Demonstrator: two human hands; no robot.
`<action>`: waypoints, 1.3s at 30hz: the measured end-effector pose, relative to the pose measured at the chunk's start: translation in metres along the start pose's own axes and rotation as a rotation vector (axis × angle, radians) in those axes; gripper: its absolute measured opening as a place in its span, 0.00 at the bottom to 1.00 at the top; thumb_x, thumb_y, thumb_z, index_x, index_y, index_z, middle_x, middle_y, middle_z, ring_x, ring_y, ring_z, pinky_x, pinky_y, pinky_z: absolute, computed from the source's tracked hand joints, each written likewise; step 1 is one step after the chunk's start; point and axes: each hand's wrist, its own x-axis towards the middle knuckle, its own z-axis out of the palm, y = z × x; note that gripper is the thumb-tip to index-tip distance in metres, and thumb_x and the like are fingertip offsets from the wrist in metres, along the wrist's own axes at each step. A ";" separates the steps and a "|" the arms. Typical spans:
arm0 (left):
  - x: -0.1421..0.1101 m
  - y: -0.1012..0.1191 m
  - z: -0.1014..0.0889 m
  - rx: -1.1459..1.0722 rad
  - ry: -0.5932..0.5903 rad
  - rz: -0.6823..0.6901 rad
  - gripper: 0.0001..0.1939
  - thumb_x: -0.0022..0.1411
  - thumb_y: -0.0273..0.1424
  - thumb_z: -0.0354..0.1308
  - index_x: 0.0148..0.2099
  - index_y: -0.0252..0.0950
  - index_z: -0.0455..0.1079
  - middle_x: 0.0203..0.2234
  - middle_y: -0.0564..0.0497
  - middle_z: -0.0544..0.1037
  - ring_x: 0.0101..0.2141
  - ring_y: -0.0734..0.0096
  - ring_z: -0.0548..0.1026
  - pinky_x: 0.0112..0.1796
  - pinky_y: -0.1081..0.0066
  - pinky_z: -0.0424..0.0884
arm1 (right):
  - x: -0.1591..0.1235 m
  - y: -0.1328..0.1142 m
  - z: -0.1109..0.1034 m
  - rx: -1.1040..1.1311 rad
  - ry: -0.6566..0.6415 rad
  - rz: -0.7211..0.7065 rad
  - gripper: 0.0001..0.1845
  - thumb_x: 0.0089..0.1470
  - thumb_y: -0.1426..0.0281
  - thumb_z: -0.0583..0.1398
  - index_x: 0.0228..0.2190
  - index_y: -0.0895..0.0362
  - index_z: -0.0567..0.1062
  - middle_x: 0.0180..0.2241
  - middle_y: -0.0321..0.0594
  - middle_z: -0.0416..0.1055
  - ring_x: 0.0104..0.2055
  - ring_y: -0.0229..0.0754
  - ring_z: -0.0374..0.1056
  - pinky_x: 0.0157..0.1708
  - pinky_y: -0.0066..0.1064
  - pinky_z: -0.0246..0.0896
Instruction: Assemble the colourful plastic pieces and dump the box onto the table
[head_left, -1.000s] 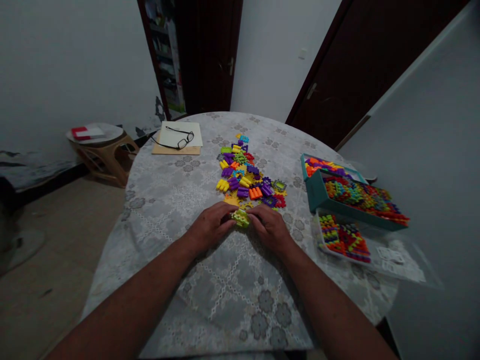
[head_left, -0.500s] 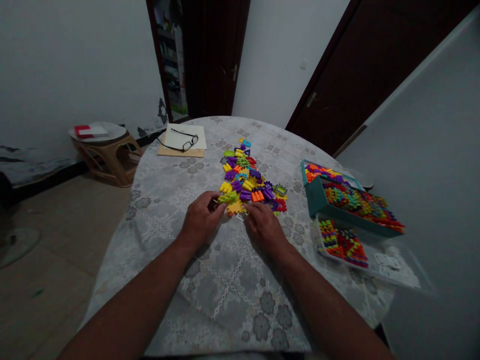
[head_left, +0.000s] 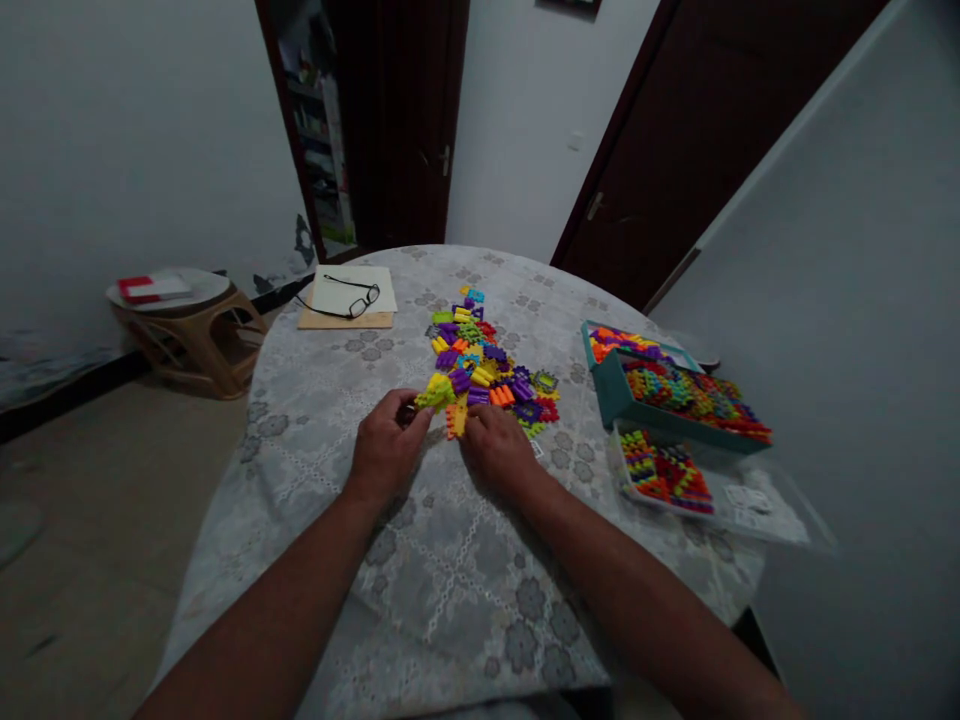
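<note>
My left hand point(head_left: 386, 440) is closed in a pinch on a yellow-green toothed plastic piece point(head_left: 435, 392) at the near left of a colourful cluster. My right hand point(head_left: 496, 445) has its fingers bent together against a yellow-orange toothed piece point(head_left: 460, 415), which looks tilted; its fingertips are partly hidden. Beyond both hands spreads the cluster of interlocking gear-like pieces point(head_left: 492, 354) in purple, yellow, orange, green, red and blue. Orange ribbed pieces point(head_left: 502, 397) and purple ones point(head_left: 478, 397) lie just past my right hand.
On the right stand a teal box point(head_left: 615, 395) and a clear plastic tray point(head_left: 619, 465), both holding many coloured pieces. Black glasses point(head_left: 360, 307) rest on paper at the far left of the round table point(head_left: 450, 580). A stool point(head_left: 217, 345) stands beyond.
The view has shifted slightly. My right hand has moved a little left, closer to my left hand. The yellow-orange piece now appears narrower and tilted. My left hand keeps its pinch.
</note>
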 end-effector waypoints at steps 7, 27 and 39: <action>-0.007 -0.002 0.004 0.032 -0.296 0.224 0.11 0.68 0.37 0.64 0.50 0.40 0.78 0.39 0.50 0.84 0.36 0.64 0.80 0.44 0.62 0.78 | -0.026 0.025 -0.030 0.264 0.226 0.173 0.12 0.76 0.68 0.52 0.45 0.55 0.75 0.42 0.45 0.77 0.43 0.47 0.72 0.45 0.36 0.67; -0.015 -0.019 0.025 0.127 -0.532 0.468 0.17 0.69 0.29 0.63 0.58 0.40 0.78 0.51 0.45 0.86 0.51 0.59 0.84 0.57 0.59 0.79 | -0.054 0.019 -0.030 0.651 0.123 0.085 0.11 0.75 0.65 0.59 0.48 0.51 0.82 0.44 0.42 0.83 0.45 0.46 0.79 0.49 0.37 0.73; -0.013 -0.014 0.024 0.143 -0.589 0.358 0.15 0.69 0.31 0.65 0.56 0.43 0.78 0.48 0.45 0.85 0.47 0.57 0.83 0.52 0.55 0.79 | -0.065 0.087 -0.033 0.235 0.257 0.329 0.12 0.65 0.71 0.60 0.46 0.56 0.82 0.45 0.50 0.78 0.50 0.54 0.75 0.55 0.46 0.73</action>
